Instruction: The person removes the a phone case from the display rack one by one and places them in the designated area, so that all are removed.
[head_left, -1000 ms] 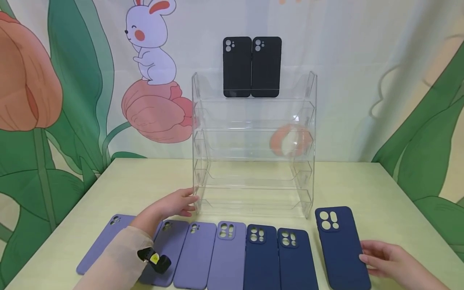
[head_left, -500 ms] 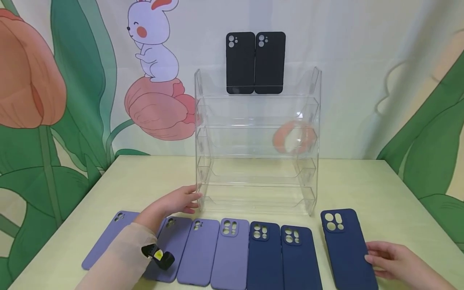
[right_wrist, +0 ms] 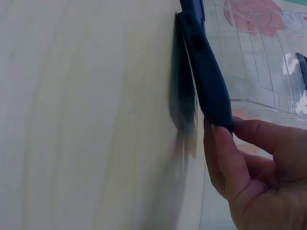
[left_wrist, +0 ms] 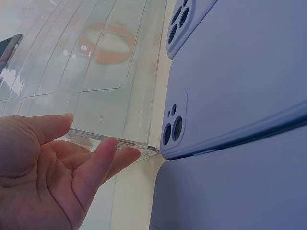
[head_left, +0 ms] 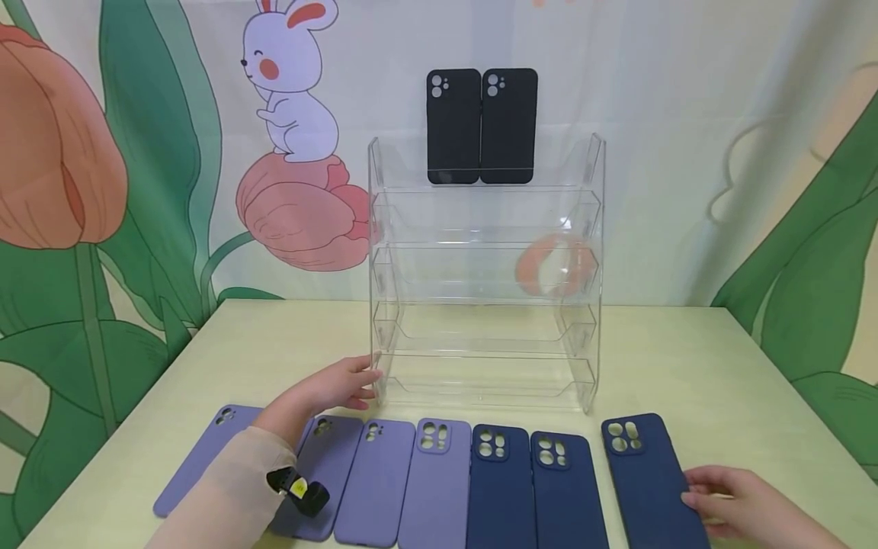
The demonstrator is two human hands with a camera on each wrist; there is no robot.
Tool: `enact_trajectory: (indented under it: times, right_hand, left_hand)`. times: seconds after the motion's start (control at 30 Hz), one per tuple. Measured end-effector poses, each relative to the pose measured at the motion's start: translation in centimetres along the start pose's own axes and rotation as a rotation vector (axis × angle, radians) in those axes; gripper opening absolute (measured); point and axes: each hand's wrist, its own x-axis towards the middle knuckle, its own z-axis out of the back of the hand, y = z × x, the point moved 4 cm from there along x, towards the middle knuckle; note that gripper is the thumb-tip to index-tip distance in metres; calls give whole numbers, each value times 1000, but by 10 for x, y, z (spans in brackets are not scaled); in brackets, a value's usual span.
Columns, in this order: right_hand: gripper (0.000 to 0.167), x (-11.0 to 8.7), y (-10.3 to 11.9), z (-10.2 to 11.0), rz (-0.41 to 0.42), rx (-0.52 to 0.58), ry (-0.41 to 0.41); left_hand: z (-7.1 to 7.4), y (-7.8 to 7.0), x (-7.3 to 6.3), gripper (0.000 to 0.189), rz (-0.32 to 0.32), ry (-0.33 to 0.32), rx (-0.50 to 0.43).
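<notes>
A clear acrylic tiered rack (head_left: 483, 267) stands mid-table, with two black phone cases (head_left: 482, 126) upright on its top tier. My left hand (head_left: 339, 390) rests with straight fingers against the rack's lower left corner. In the left wrist view the left hand (left_wrist: 62, 158) touches the rack's clear base edge (left_wrist: 110, 141). My right hand (head_left: 720, 499) pinches the right edge of the rightmost navy phone case (head_left: 645, 476). In the right wrist view the right hand (right_wrist: 240, 163) holds that navy case (right_wrist: 204, 72) with its edge raised off the table.
Several lavender cases (head_left: 377, 480) and two more navy cases (head_left: 531, 488) lie in a row along the near edge of the pale table (head_left: 686, 351). A printed backdrop with a rabbit (head_left: 295, 84) hangs behind the table.
The rightmost navy case has slid a little toward the near edge under my right hand. My left hand stays at the rack's corner.
</notes>
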Motion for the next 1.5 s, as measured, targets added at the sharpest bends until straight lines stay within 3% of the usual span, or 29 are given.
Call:
enact_trajectory:
  times: [0.3,0.53,0.7,0.87,1.13,1.5]
  right_hand:
    - [41,0,2,-9,-49,-31,44]
    - [37,2,3,-16,-35,-155,86]
    - [45,1,7,-19,-7,-247,48]
    - [46,1,13,-24,33,-322,25]
    - [46,5,22,-28,20,-357,5]
    - [51,7,33,-29,119,-380,-48]
  left_hand:
    - [0,-1,-1,48,5,-6,-4]
    - [1,-2,-3,52,-8,6,-7]
    - [0,-5,-4,59,-42,38,15]
    - [1,-2,-2,53,-17,12,-13]
    - [1,-1,-2,51,-14,21,-14]
    - [0,-1,0,52,-7,24,-29]
